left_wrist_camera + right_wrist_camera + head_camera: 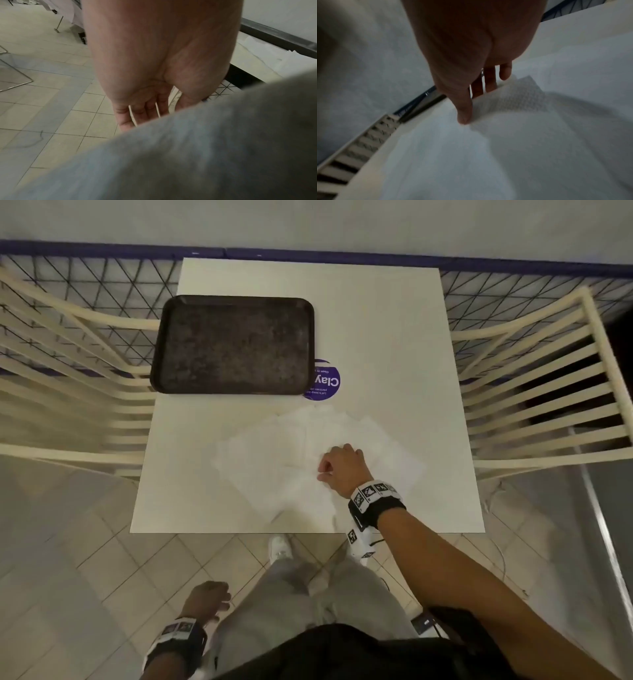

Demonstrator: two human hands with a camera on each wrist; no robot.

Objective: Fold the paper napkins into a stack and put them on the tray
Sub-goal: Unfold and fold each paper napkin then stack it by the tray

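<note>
where napkins (284, 453) strew white table (394, 337), right hand (340, 469) pinching one, left hand (207, 599) loose, tiled floor (68, 542)

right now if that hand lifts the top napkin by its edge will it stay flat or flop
Probably flop: the napkin already curls up where the right hand pinches it. It looks thin and light, so it may drag neighbouring napkins, which overlap loosely. Likely tears easily if yanked.
</note>
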